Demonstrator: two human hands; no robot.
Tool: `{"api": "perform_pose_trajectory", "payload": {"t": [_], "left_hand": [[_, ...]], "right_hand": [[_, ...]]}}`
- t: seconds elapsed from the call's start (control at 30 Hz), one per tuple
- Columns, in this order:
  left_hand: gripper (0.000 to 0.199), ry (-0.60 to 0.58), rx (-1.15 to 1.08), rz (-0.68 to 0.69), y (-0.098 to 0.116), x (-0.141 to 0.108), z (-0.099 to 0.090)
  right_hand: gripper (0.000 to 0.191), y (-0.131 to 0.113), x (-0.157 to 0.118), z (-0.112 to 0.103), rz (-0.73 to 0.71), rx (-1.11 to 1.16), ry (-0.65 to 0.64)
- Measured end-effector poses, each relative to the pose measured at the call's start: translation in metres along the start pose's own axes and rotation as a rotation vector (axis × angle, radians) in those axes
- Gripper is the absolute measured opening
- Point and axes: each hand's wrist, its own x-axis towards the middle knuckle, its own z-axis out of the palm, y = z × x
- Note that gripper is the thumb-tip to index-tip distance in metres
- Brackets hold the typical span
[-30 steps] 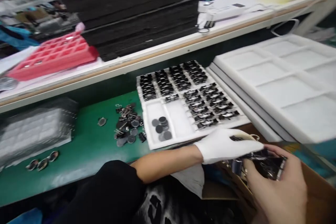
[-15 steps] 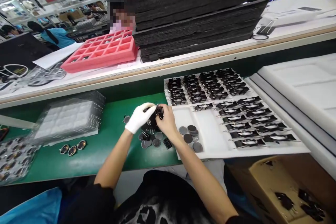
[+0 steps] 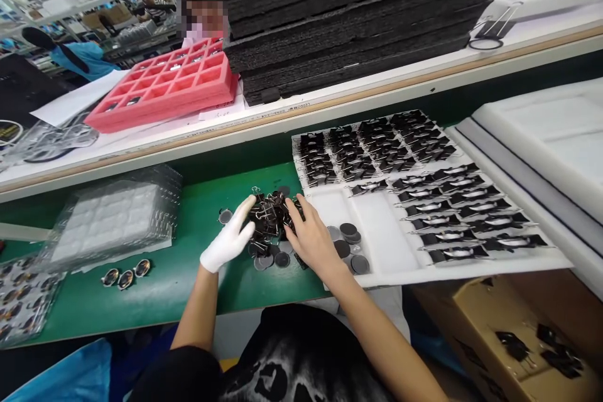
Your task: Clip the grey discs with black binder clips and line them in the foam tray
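1. Near the middle of the frame, a pile of black binder clips is lying on the green tabletop, between the person's two hands.
2. The white-gloved left hand is coming up against the pile's left side; its thumb and fingers are standing apart, with nothing visibly pinched between them.
3. The bare right hand is reaching over the pile's right side, its fingers spreading and curving down onto the clips; I'm not seeing any single clip gripped there, though the fingertips are partly getting lost among the dark metal.
4. Dark round discs are peeking out along the pile's lower edge, and one small round piece is sitting just left of the gloved fingers.
5. Right of centre, a white foam tray is holding rows of clips; more discs are lying in its near left compartment, partly behind the right hand.
6. Over at lower left, three round parts are sitting in a row below a stack of clear plastic trays.
7. At lower right, a cardboard box is holding a few more clips.
8. Along the top, a red foam tray is resting left of a tall black foam stack.
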Motion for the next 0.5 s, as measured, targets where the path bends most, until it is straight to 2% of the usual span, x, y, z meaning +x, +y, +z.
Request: {"api": "perform_pose_trajectory", "payload": {"t": [0.1,0.2,0.27,0.33,0.4,0.43,0.47,0.5], "left_hand": [[0.066,0.034,0.040,-0.080,-0.003,-0.002,-0.002],[0.068,0.064,0.294,-0.143,0.004,0.011,-0.007],[0.068,0.037,0.442,-0.161,0.016,0.023,-0.013],[0.068,0.021,0.549,-0.159,0.032,0.030,-0.020],[0.069,0.066,0.629,-0.117,0.054,0.027,-0.026],[0.070,0.120,0.650,-0.080,0.066,0.021,-0.027],[0.070,0.164,0.622,-0.014,0.078,0.012,-0.028],[0.068,0.220,0.532,0.059,0.090,0.001,-0.026]], "right_hand": [[0.057,0.001,-0.007,-0.006,-0.046,-0.034,0.044],[0.055,0.003,-0.032,-0.023,-0.161,-0.074,0.187],[0.056,0.011,-0.067,-0.039,-0.236,-0.076,0.341],[0.058,0.030,-0.117,-0.057,-0.223,-0.111,0.526],[0.057,0.059,-0.180,-0.072,-0.048,-0.270,0.688],[0.055,0.075,-0.214,-0.079,0.099,-0.406,0.712],[0.053,0.092,-0.250,-0.085,0.285,-0.562,0.657],[0.052,0.107,-0.284,-0.091,0.525,-0.693,0.543]]}}
